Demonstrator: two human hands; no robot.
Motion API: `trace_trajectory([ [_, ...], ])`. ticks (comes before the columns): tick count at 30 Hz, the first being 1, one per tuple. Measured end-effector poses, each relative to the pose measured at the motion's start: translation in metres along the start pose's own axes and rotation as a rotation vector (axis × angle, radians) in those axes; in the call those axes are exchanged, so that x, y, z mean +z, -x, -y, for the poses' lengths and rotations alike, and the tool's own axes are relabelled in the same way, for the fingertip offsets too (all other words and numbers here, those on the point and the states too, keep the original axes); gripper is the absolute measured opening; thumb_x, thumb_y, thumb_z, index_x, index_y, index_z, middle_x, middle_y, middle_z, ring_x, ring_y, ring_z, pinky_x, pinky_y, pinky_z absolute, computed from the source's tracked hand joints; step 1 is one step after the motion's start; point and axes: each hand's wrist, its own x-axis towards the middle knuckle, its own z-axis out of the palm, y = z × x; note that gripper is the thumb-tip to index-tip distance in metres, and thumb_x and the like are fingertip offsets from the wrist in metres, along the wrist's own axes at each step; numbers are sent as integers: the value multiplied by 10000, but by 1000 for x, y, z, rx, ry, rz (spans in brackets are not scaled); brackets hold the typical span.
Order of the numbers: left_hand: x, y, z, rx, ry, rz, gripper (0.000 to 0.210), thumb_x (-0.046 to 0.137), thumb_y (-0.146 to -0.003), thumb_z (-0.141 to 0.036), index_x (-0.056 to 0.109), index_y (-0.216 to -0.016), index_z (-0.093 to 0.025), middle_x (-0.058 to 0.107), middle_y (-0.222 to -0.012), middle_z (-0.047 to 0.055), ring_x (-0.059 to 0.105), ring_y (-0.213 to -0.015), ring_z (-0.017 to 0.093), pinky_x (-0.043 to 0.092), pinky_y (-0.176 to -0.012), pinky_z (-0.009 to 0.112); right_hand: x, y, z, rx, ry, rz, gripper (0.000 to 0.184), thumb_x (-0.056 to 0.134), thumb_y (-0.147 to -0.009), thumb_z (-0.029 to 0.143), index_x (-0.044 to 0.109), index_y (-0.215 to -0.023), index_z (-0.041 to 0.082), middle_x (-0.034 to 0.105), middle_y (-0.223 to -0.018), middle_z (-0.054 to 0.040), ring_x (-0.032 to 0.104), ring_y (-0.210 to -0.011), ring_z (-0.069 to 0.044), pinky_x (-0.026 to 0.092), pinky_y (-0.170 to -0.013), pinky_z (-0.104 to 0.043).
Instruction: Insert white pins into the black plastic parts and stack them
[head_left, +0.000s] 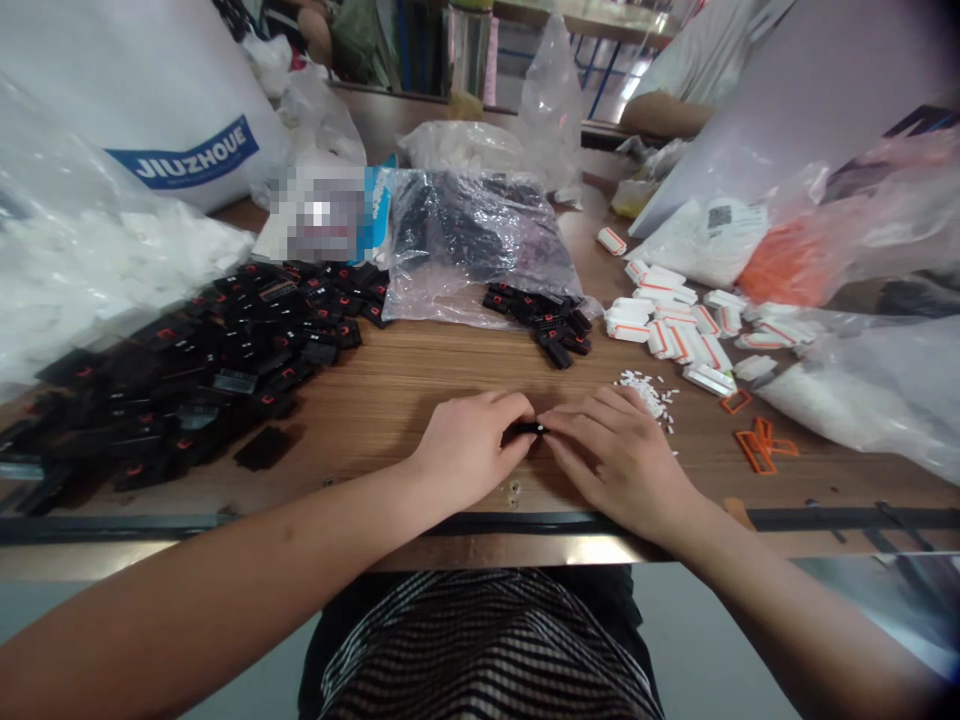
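My left hand (466, 440) is closed around a small black plastic connector housing (523, 428), just above the table near its front edge. Most of the housing is hidden by the fingers. At its right end a tiny white peg (539, 429) shows, pinched at the fingertips of my right hand (626, 450). Both hands meet at this spot. Just beyond the right hand lies a loose heap of small white pegs (646, 392), partly covered by the fingers.
Black connector housings (247, 340) spread over the left side; a smaller pile (544, 320) lies by a clear bag (480, 240). White pieces with orange strips (675, 320) and orange frames (761, 445) lie right. Bags (862, 390) flank the table (420, 360). People sit opposite.
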Motion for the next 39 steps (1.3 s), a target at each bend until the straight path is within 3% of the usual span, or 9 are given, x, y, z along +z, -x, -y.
trace_trajectory([
  [5, 3, 1, 3, 17, 8, -10, 69, 669, -874, -238, 659, -940, -223, 680, -847, -18, 586, -674, 141, 423, -634, 281, 6, -1, 4, 17, -17, 17, 169, 581, -931, 188, 745, -971, 185, 757, -962, -60, 629, -876, -214, 450, -829, -404],
  [8, 3, 1, 4, 20, -6, -20, 66, 669, -881, -260, 661, -933, -220, 661, -796, -16, 568, -649, 141, 403, -622, 283, -2, 6, -11, 127, -159, -31, 189, 570, -939, 226, 747, -1000, 207, 760, -1009, -54, 662, -918, -199, 484, -849, -375],
  [11, 4, 0, 4, 19, -13, -19, 79, 677, -877, -268, 666, -936, -217, 642, -761, -18, 556, -633, 139, 387, -613, 285, -25, 23, -49, 477, -66, -104, 217, 589, -914, 321, 762, -942, 192, 766, -950, -72, 688, -835, -207, 500, -768, -349],
  [14, 4, 0, 4, 20, -15, -19, 85, 682, -871, -267, 667, -934, -213, 632, -749, -16, 551, -633, 139, 383, -611, 285, -48, 42, -91, 886, 249, 46, 301, 593, -860, 415, 779, -802, 185, 731, -706, -80, 650, -660, -250, 424, -609, -365],
  [16, 4, 0, 4, 20, -18, -17, 83, 679, -872, -270, 665, -930, -213, 629, -746, -15, 550, -636, 140, 382, -610, 287, -54, 50, -110, 986, 298, 116, 330, 593, -841, 450, 793, -793, 192, 731, -692, -86, 651, -669, -265, 399, -596, -363],
  [23, 3, -1, 4, 18, -34, -30, 77, 671, -871, -275, 665, -921, -217, 607, -699, -24, 544, -615, 140, 391, -604, 293, -40, 56, -118, 1062, 222, 84, 337, 625, -814, 464, 819, -914, 207, 776, -821, -86, 687, -787, -264, 427, -660, -347],
  [31, 6, 0, 4, 30, -36, -37, 79, 658, -877, -268, 665, -937, -216, 633, -752, -20, 563, -639, 137, 413, -623, 295, -35, 60, -103, 992, 404, 79, 345, 574, -862, 436, 804, -943, 191, 769, -921, -133, 674, -832, -302, 436, -707, -398],
  [36, 4, 0, 3, 25, -26, -24, 90, 649, -886, -274, 665, -953, -217, 632, -767, -18, 574, -660, 140, 430, -639, 295, -39, 53, -100, 1088, 128, -46, 252, 666, -811, 402, 776, -859, 180, 750, -814, -112, 668, -763, -243, 462, -745, -378],
  [39, 2, 1, 2, 22, -16, -10, 87, 649, -887, -266, 667, -957, -218, 640, -780, -15, 585, -677, 144, 439, -647, 294, -37, 38, -75, 900, -51, -151, 210, 699, -813, 415, 736, -819, 208, 734, -797, -79, 655, -746, -217, 480, -745, -363],
])
